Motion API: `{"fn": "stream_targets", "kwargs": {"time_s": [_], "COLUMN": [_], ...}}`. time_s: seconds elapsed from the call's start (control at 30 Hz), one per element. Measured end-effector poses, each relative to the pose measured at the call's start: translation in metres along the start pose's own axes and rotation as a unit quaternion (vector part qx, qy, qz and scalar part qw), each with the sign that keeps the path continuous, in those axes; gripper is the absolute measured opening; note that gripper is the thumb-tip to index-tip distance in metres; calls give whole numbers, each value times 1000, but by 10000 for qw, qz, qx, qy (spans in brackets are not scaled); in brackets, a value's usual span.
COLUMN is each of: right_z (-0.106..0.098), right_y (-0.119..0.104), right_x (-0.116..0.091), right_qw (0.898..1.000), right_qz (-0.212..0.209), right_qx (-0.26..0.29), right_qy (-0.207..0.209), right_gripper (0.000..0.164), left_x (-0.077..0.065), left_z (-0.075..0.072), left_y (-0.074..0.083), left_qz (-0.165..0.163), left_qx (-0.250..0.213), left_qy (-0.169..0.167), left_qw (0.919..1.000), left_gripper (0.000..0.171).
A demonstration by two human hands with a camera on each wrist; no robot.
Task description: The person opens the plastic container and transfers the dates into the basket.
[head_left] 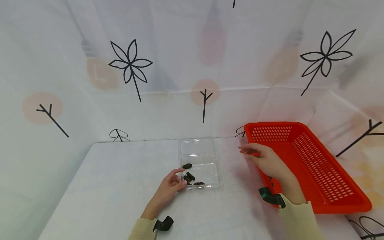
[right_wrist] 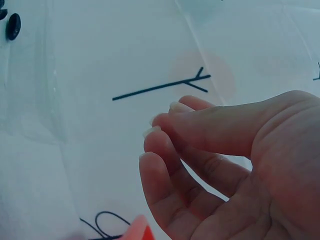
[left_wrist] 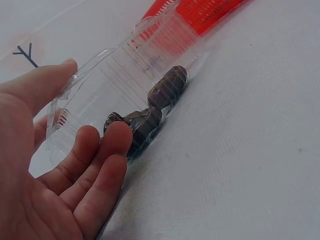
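Note:
My left hand [head_left: 168,187] holds the left side of a clear plastic box [head_left: 208,171], whose lid [head_left: 198,146] stands open toward the wall. In the left wrist view its thumb lies at the rim and its fingers bend against the wall. Several small dark brown, oblong pieces [left_wrist: 170,85], rather like dates, lie inside the box, mostly toward its left and front. My right hand [head_left: 267,160] hovers by the left rim of a red plastic basket [head_left: 309,173]. Its fingers are loosely bent, thumb near the fingertips, and nothing shows between them in the right wrist view.
Inside the basket's left wall, partly hidden by the right forearm, are small dark bits [head_left: 271,181]. A white cloth [head_left: 120,176] covers the table. Behind it hangs a white curtain [head_left: 174,66] with printed plants.

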State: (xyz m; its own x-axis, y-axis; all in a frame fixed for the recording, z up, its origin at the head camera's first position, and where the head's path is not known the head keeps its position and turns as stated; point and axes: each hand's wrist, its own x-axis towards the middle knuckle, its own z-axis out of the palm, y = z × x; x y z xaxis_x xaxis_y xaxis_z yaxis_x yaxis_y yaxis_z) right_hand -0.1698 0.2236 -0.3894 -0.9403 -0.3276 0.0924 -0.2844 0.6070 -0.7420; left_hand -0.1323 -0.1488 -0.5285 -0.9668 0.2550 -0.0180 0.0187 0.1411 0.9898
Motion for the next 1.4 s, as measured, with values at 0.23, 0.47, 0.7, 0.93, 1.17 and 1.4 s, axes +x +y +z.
{"fn": "stream_targets", "kwargs": {"time_s": [0.23, 0.47, 0.7, 0.93, 1.17, 1.4], "right_z": [18, 43, 67, 95, 118, 130], "right_y": [-5, -9, -9, -5, -2, -1], "right_x": [8, 21, 36, 49, 57, 65], "right_qw": [9994, 9980, 9960, 9912, 9867, 9749], "right_qz": [-187, -416, -519, -480, -501, -887], "right_qx": [246, 243, 376, 631, 793, 829], "right_qy": [-137, -408, -616, -1064, -1328, -1869], "right_gripper": [30, 30, 27, 26, 27, 31], "left_x": [0, 0, 2, 2, 2, 3], "left_z": [0, -1, -3, -5, -4, -3], "left_y": [-2, 0, 1, 5, 2, 3], "left_qz": [76, 25, 31, -45, -52, -63], "left_qx": [9, -25, -18, -32, -93, -68], "left_qy": [-40, -6, -50, -77, -56, -27], "left_qw": [10000, 10000, 10000, 10000, 9999, 10000], "left_gripper": [54, 53, 54, 54, 54, 54]}}
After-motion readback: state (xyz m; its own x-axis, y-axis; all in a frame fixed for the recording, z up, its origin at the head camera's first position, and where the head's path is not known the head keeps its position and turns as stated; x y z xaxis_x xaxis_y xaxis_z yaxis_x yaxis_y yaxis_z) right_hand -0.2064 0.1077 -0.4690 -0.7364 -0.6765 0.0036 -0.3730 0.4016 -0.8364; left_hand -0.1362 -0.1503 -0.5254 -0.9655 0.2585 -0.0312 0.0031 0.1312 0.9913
